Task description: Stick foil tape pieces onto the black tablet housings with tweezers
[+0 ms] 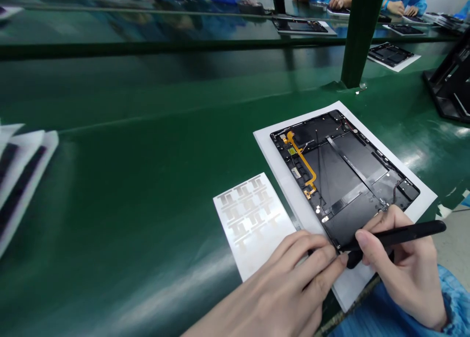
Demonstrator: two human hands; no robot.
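Observation:
An opened black tablet [345,175] with an orange flex cable [301,161] lies on a white sheet [279,156] on the green table. My right hand [407,268] is closed round a black tweezer-like tool [400,233], its tip at the tablet's near corner. My left hand [293,283] rests beside it, fingers together and stretched toward that same corner, fingertips touching the tablet's edge. Whether the left fingers pinch anything is hidden.
A white sticker sheet with silver shapes [251,222] lies left of the tablet. Stacked trays [18,180] sit at the left edge. A green post [362,33] stands behind. Other tablets [391,54] and co-workers' hands [338,1] are across the belt.

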